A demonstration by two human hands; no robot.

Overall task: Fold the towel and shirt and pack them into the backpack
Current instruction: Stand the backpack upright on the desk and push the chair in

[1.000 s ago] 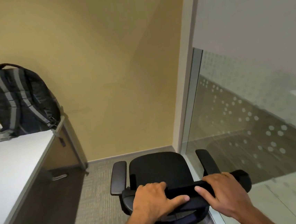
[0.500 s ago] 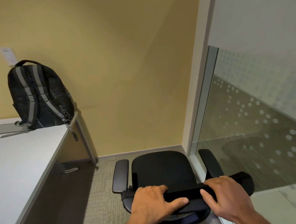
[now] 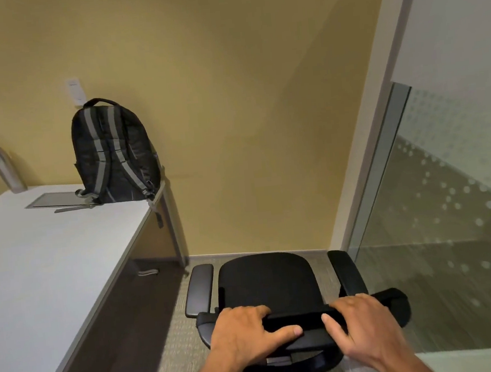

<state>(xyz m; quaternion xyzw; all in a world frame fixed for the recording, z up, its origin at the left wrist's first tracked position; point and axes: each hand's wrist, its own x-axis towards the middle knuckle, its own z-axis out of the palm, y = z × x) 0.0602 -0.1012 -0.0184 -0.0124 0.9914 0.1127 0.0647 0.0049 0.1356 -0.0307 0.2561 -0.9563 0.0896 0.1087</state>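
Note:
A black backpack (image 3: 114,152) with grey straps stands upright at the far right corner of the white desk (image 3: 36,266), leaning on the yellow wall. Both hands grip the top of a black office chair's backrest (image 3: 299,320) at the bottom of the view. My left hand (image 3: 246,334) holds its left part and my right hand (image 3: 364,324) holds its right part. No towel or shirt is in view.
A steel bottle (image 3: 4,167) stands at the desk's far edge by the wall. A grey panel (image 3: 56,199) sits flush in the desk beside the backpack. The chair's seat (image 3: 268,279) faces the wall. A frosted glass partition (image 3: 450,211) runs along the right.
The view has swung to the left, so the backpack now sits further right in the frame and the bottle has come into view. Both hands stay gripped on the chair backrest.

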